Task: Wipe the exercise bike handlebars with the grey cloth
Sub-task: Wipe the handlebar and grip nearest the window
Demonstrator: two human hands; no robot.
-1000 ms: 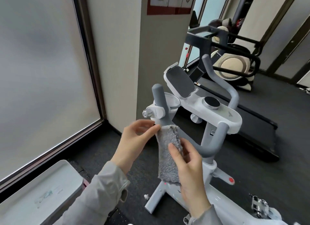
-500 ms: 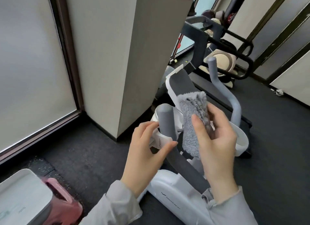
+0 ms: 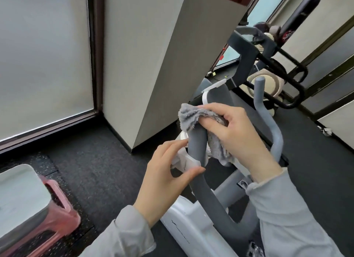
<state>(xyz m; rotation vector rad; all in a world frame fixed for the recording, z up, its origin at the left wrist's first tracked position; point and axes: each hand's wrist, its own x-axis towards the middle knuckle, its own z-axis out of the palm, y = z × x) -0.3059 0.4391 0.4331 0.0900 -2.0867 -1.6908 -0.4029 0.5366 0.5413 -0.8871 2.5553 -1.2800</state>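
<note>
The white exercise bike [image 3: 183, 228] stands in front of me with two grey foam handlebars. The grey fluffy cloth [image 3: 193, 116] is draped over the top of the near left handlebar [image 3: 197, 143]. My right hand [image 3: 235, 134] grips the cloth there, thumb against the bar. Lower down, my left hand [image 3: 164, 178] curls loosely around the white clamp on the same bar, thumb and fingers apart. The right handlebar [image 3: 268, 120] rises bare behind my right hand. The bike's console is mostly hidden by my hands.
A beige pillar [image 3: 153, 65] stands just left of the bike. Behind it are a treadmill [image 3: 247, 51] and other gym gear. A white-lidded pink bin [image 3: 28, 205] sits at the lower left on the dark floor. A frosted window [image 3: 44, 55] fills the left.
My right hand carried the cloth from the middle of the bar, up past the console, onto the top end of the left handlebar. My left hand let go of the cloth and dropped to the clamp.
</note>
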